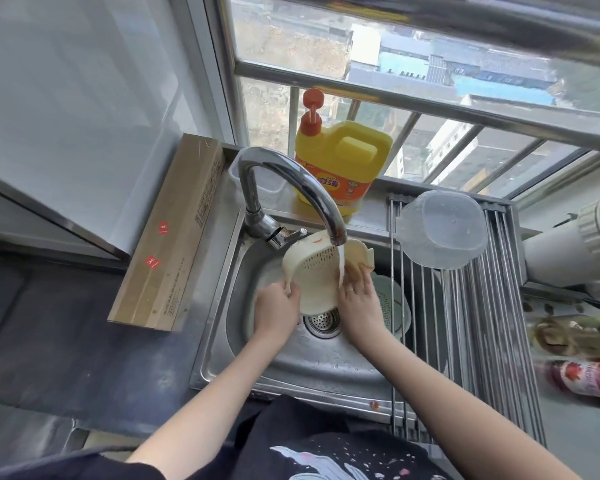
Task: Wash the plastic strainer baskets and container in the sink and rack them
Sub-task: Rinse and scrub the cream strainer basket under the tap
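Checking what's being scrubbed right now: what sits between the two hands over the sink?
In the head view, the cream strainer basket lies between the left hand and right hand, under the faucet, whose water stream runs onto it.

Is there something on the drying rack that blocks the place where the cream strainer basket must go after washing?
Partly. A clear container already lies upside down on the far end of the rack. The near part of the rack shows bare bars, so nothing visible blocks the cream strainer basket from going there.
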